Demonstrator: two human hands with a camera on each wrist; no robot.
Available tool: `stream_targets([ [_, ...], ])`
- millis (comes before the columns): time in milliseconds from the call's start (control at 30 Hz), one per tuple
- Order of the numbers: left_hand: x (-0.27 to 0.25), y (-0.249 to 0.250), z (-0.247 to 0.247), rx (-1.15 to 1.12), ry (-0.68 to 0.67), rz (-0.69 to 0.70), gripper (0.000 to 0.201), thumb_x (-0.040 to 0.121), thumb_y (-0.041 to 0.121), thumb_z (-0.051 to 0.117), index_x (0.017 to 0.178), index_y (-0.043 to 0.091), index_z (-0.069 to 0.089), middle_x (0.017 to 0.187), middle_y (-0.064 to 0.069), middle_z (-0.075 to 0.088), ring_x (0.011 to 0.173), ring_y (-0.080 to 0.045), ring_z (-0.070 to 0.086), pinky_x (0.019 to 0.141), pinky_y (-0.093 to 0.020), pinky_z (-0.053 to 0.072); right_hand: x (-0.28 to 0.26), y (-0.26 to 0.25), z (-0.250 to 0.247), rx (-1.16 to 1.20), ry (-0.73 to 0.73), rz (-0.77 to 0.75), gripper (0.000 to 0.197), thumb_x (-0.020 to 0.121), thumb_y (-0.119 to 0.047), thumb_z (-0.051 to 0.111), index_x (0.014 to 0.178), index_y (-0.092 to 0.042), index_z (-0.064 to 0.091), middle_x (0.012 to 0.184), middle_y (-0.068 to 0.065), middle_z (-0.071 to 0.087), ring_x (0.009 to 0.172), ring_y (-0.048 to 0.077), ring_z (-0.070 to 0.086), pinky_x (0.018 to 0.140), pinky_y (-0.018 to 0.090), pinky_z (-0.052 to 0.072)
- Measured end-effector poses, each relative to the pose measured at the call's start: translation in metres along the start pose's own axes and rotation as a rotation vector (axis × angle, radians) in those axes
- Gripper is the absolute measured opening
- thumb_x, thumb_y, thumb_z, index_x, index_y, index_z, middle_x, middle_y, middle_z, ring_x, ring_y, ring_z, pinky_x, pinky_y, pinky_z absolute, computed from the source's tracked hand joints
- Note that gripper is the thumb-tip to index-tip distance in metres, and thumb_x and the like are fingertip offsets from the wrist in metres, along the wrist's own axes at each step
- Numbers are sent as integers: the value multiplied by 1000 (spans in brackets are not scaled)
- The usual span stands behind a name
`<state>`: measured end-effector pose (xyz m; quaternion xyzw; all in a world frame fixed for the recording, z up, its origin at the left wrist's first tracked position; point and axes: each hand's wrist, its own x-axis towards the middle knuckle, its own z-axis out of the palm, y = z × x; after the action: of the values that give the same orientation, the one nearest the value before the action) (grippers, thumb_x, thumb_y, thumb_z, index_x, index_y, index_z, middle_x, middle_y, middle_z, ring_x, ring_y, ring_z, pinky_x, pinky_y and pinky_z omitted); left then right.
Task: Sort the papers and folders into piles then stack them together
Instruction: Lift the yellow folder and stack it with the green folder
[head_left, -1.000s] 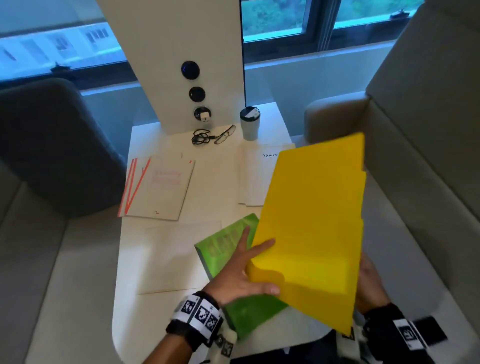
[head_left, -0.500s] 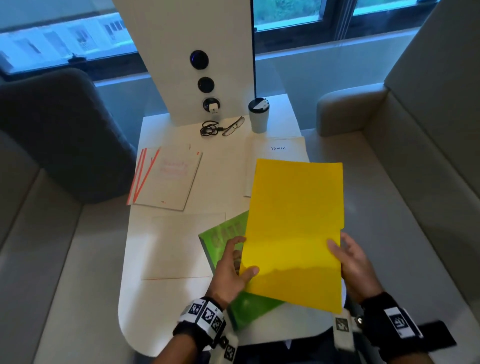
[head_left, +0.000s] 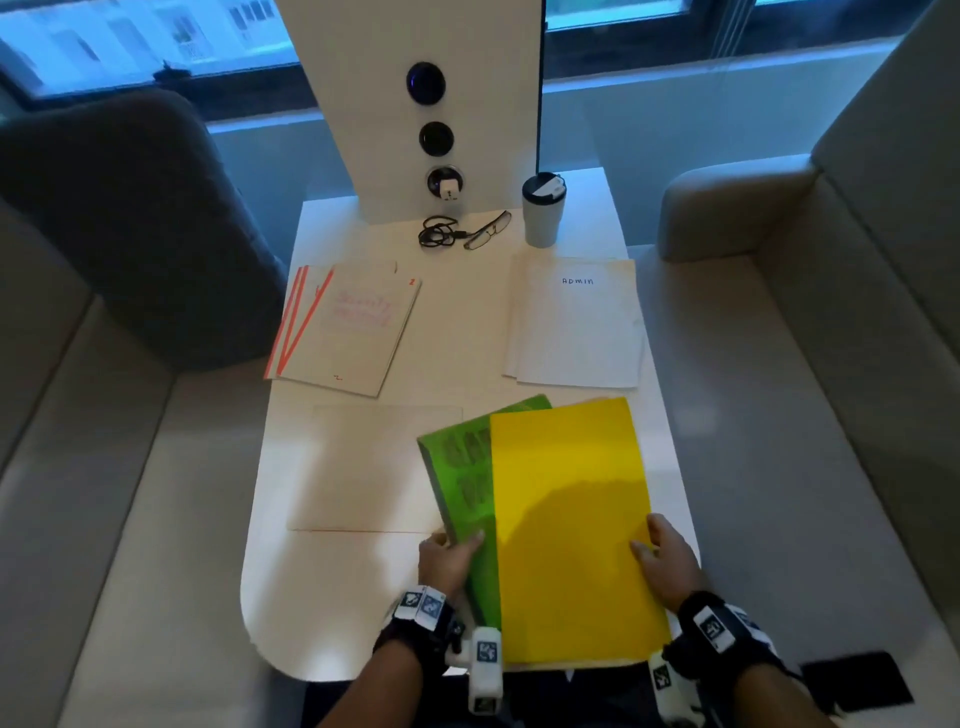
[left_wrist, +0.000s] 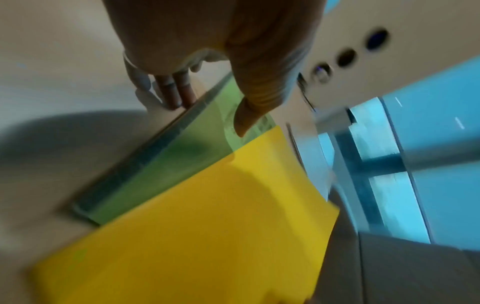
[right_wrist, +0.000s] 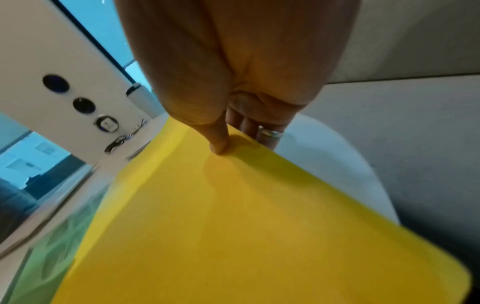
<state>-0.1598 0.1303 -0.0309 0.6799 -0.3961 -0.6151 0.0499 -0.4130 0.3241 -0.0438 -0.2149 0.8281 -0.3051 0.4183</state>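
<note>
A yellow folder (head_left: 571, 525) lies at the near right of the white table (head_left: 332, 613), overlapping a green folder (head_left: 460, 478) beneath it. My left hand (head_left: 449, 558) pinches the green folder's (left_wrist: 166, 164) left edge, thumb on top and fingers under. My right hand (head_left: 662, 558) pinches the yellow folder's (right_wrist: 233, 216) right edge, thumb on top, fingers below. A pale sheet (head_left: 374, 467) lies flat left of the folders. A booklet pile with red stripes (head_left: 345, 327) sits at the far left. White papers marked ADMIN (head_left: 574, 322) sit at the far right.
A white tumbler (head_left: 543, 210), glasses (head_left: 488, 231) and a coiled black cable (head_left: 439, 234) lie at the table's far end, below a white panel with sockets (head_left: 434, 137). Grey sofa seats flank the table on both sides. A black flat object (head_left: 857, 680) lies on the right seat.
The yellow folder came down from a raised, tilted hold to lie flat over the green folder. My left hand moved from the yellow folder to the green folder's edge.
</note>
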Motion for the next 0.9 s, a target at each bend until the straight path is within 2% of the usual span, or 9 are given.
stream_targets([
  [100,-2,3,-7,-101,-51,-16,28,97,22,68,121,7,67,111,-16,76,100,-34,73,92,-53,60,-1,1,6,37,-86,31,15,99,-10,60,113,-13,56,111,9,68,102,25,67,95,50,56],
  [200,-8,16,-26,-13,69,191,11,102,17,59,106,17,68,105,-13,76,96,-34,73,91,-58,59,-7,4,1,52,-80,43,10,99,-7,60,108,-10,58,106,18,69,96,33,68,92,52,57],
  [333,-18,48,-84,-319,133,308,23,103,6,51,120,10,66,111,-15,73,98,-32,69,92,-52,57,-11,7,-9,76,69,102,21,100,-7,59,118,-14,49,108,8,59,102,25,57,97,43,48],
  [400,-25,68,-115,-421,76,349,31,104,6,48,131,11,61,116,-12,74,98,-29,70,89,-45,58,-11,7,-10,69,106,99,22,99,-10,62,119,-15,52,104,6,62,97,27,60,93,44,50],
  [500,-32,85,-131,-428,-115,382,30,103,4,45,125,12,64,113,-8,79,96,-26,76,81,-39,64,-8,4,-4,17,167,64,16,93,-18,72,103,-18,60,89,-1,68,84,23,66,79,40,55],
  [633,-27,71,-80,-135,-188,387,23,100,-3,52,118,0,65,105,-20,78,87,-30,73,76,-41,64,1,3,9,-54,297,106,21,86,-25,79,81,-16,60,77,4,68,75,27,66,72,40,54],
  [733,-9,34,-28,205,-193,378,18,94,9,60,111,3,63,112,-21,74,96,-29,70,94,-54,58,0,-1,10,-38,372,144,21,96,-28,65,84,-11,64,86,15,71,80,31,64,76,41,52],
  [833,-2,9,-1,488,-195,320,24,97,10,55,120,9,58,124,-13,66,104,-23,60,100,-34,51,-14,-9,-1,-70,385,188,39,105,-42,45,96,-9,64,93,18,62,85,27,53,79,36,41],
  [900,1,7,-5,617,-166,361,30,98,19,57,126,9,59,128,-11,63,110,-21,59,99,-28,46,-24,-9,-5,-129,369,147,40,103,-45,48,107,-9,65,105,19,63,90,29,57,83,39,46],
])
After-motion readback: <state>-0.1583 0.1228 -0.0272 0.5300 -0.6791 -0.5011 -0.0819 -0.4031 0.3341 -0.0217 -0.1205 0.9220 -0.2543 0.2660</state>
